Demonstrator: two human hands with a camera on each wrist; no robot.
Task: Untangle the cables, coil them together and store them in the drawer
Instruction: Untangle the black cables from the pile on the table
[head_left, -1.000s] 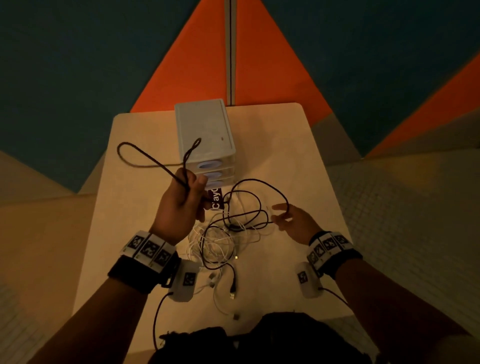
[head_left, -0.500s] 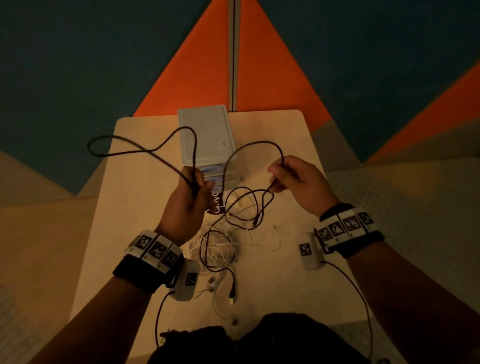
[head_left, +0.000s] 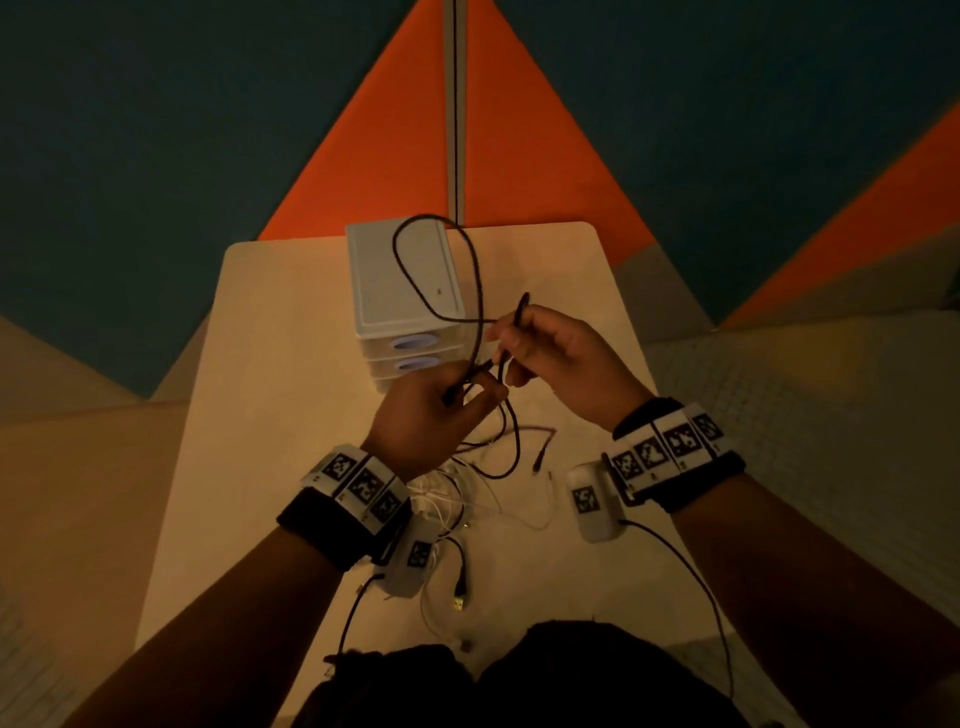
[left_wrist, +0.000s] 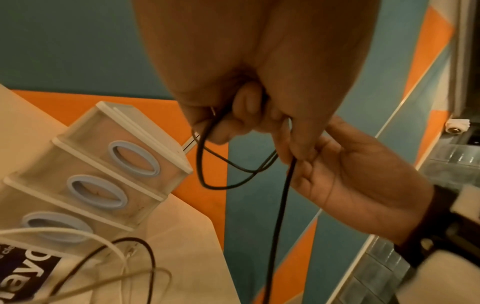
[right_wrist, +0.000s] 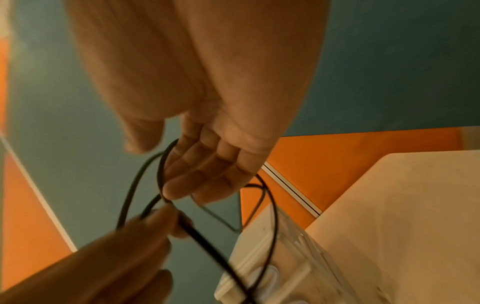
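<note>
The drawer unit (head_left: 402, 283) and tangled cables (head_left: 467, 499) crowd the table's (head_left: 260, 415) middle.

White letters on a dark label (left_wrist: 24, 273), lower left of the left wrist view, lie cut off and turned; they cannot be read whole. Black-and-white coded squares mark both wristbands (head_left: 667, 452).

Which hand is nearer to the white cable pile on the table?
Left. The left hand is raised just above the white cable pile; the right hand is farther, up to its right.
</note>
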